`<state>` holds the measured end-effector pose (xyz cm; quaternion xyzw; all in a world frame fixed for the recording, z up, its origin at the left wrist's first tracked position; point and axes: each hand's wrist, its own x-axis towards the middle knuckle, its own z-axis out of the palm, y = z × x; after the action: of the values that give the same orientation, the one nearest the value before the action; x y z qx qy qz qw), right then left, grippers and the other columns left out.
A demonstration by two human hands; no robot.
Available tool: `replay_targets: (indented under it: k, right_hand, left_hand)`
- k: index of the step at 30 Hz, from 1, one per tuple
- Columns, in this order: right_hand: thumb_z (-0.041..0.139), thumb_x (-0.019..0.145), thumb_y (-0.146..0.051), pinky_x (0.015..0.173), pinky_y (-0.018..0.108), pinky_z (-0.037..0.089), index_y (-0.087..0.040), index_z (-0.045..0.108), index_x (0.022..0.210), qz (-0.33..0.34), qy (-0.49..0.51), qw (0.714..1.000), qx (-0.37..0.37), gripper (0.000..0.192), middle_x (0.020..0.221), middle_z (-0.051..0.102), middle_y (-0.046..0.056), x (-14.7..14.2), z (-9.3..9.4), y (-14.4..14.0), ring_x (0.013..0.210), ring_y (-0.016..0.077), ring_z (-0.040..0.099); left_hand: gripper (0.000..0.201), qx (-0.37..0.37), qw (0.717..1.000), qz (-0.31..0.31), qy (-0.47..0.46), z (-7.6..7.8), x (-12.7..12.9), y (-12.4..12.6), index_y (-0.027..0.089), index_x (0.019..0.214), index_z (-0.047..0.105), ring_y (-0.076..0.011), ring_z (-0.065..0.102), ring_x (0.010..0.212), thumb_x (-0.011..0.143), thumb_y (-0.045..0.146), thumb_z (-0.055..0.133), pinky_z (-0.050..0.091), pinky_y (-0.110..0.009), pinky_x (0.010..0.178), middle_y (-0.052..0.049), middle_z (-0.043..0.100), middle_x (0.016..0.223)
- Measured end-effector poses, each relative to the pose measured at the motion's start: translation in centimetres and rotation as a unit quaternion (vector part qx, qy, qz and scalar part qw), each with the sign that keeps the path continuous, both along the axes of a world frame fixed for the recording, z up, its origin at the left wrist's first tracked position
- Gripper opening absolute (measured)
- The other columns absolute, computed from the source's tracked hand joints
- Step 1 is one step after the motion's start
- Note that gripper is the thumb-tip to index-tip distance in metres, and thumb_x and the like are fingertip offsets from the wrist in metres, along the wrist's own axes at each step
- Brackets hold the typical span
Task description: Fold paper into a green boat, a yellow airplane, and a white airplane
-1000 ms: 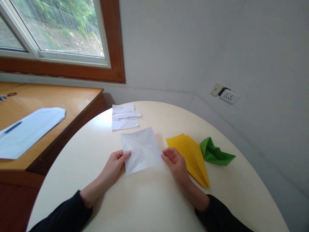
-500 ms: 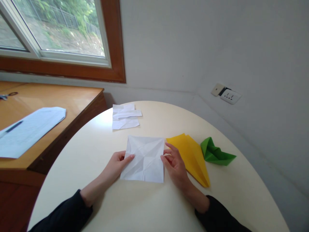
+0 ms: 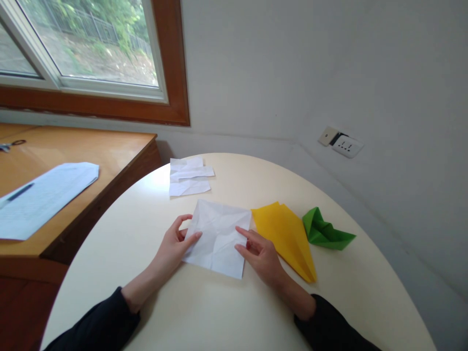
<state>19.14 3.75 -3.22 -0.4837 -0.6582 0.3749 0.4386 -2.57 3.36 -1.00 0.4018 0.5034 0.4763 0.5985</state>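
A creased square sheet of white paper is in front of me, slightly turned. My left hand pinches its left edge, thumb on top and fingers partly hidden behind the sheet. My right hand is at the right edge, with its index finger and thumb apart over the paper's face; nothing is gripped between them. Just right of that hand lies a folded yellow paper, its left tip close to the sheet's corner. Beyond it rests a folded green paper boat.
Torn strips of white paper lie at the far side of the round table. On the wooden desk to the left are printed sheets, a pen and partly visible scissors. A wall socket is at the right.
The white sheet has turned a little clockwise. My right hand's fingers have moved left from its edge onto its face. My left hand still holds the left edge.
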Motion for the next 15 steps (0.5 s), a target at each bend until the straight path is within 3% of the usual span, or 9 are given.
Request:
replay_targets:
  k: [5,9,12,15]
  right_hand:
    - [0.065,0.071,-0.029,0.064,0.026,0.045,-0.018,0.065,0.111,0.003,0.008,1.0,-0.01,0.041,0.075,0.056,0.0,0.16,-0.8,0.12,0.062,0.0119,0.047]
    - [0.065,0.071,-0.031,0.071,0.028,0.047,-0.018,0.056,0.119,0.023,0.051,0.998,-0.039,0.051,0.088,0.06,0.004,0.0,-0.98,0.03,0.073,0.014,0.054]
    - [0.063,0.073,-0.031,0.069,0.026,0.048,-0.018,0.056,0.119,0.031,0.038,0.998,-0.039,0.048,0.09,0.062,0.004,-0.15,-0.66,-0.12,0.074,0.0141,0.055]
    - [0.058,0.077,-0.03,0.062,0.024,0.046,-0.019,0.06,0.114,0.024,-0.019,1.0,-0.006,0.039,0.088,0.063,0.003,-0.21,-0.21,-0.21,0.066,0.0119,0.052]
  left_hand:
    - [0.083,0.053,0.998,0.017,0.006,0.13,0.01,-0.01,0.024,0.134,0.025,-0.0148,0.058,0.047,0.067,0.04,0.071,0.043,-0.021,0.045,0.005,0.061,0.055]
    - [0.085,0.066,0.998,-0.013,0.013,0.0,0.16,-0.18,0.025,0.137,0.021,-0.0141,0.059,0.051,0.07,0.042,0.068,0.043,-0.022,0.046,0.0,0.066,0.07]
    - [0.073,0.061,0.996,-0.049,0.035,-0.23,0.13,-0.17,0.019,0.131,0.035,-0.0141,0.058,0.056,0.071,0.044,0.065,0.042,-0.022,0.048,-0.005,0.067,0.079]
    - [0.051,0.083,0.99,-0.038,0.105,-0.5,0.0,0.0,0.013,0.109,0.058,-0.0135,0.055,0.062,0.069,0.044,0.064,0.04,-0.021,0.05,-0.007,0.066,0.083]
